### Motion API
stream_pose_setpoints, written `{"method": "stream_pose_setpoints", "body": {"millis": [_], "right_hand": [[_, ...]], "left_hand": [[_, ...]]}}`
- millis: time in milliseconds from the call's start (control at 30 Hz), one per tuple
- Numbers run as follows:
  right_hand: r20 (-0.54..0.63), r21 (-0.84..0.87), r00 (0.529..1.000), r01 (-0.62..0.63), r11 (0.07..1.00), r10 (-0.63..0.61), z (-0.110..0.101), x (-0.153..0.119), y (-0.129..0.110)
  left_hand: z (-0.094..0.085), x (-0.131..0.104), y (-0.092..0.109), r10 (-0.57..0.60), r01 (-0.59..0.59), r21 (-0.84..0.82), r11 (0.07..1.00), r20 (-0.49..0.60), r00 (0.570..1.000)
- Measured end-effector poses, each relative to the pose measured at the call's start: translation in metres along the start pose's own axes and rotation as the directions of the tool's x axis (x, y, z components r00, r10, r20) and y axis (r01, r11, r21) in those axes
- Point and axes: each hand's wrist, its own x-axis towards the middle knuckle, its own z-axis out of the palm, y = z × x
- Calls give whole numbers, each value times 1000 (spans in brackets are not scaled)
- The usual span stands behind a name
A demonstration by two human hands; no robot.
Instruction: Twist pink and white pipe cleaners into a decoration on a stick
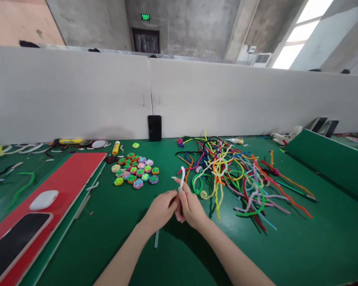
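My left hand (162, 207) and my right hand (193, 207) meet over the green table. Between them is a pink fuzzy piece (179, 216), partly hidden by my fingers; my left fingers are closed on it. A white pipe cleaner (183, 174) sticks up from my right hand, pinched between thumb and fingers. Left of the hands lies a group of small coloured flower pieces (138, 183). A tangled pile of coloured pipe cleaners (220, 167) spreads to the right.
A black phone (154, 128) leans on the white partition (197, 99). At the left, a red board (74, 174) carries a white case (44, 200) and another phone (18, 246). A glue stick (116, 147) stands behind the flowers. A green panel (331, 163) rises at the right.
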Motion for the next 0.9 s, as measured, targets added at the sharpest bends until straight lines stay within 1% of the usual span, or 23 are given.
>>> {"method": "stream_pose_setpoints", "body": {"millis": [100,233,300,367,433,467,533,600,667,700,767,800,900], "right_hand": [[-21,-63,1000,17,998,-18,3,0,6],[6,-68,998,59,996,-59,0,2,8],[-54,-75,989,132,988,-137,-3,6,8],[-162,-60,962,215,975,-222,-7,11,9],[-225,13,946,243,970,-234,-8,14,11],[-230,59,949,232,971,-213,-8,15,11],[-194,155,973,154,976,-123,-5,13,12],[-102,249,995,22,968,3,-2,9,10],[-10,333,995,-93,938,102,0,6,9],[16,368,992,-125,922,128,1,4,8],[27,419,989,-145,896,147,1,4,7],[7,435,990,-132,891,143,1,5,7],[-134,435,987,-19,900,85,-2,9,6]], "left_hand": [[3,0,0,10,-10,-28,1000,-3,1000],[5,1,-2,13,-15,-92,996,-21,1000],[4,2,-3,9,-12,-99,995,-31,999],[3,2,-3,11,-13,-86,996,-31,999],[2,2,-3,11,-12,-79,997,-12,1000],[2,2,-3,8,-7,-81,997,5,1000],[3,2,-3,-12,16,-92,996,37,999],[4,2,-5,-34,40,-106,994,56,998],[4,3,-6,-44,52,-118,992,70,997],[3,3,-6,-44,53,-117,992,77,996],[2,3,-5,-40,49,-99,994,94,995],[2,3,-4,-38,47,-87,995,102,994],[1,3,-1,-30,41,-89,995,121,992]]}}
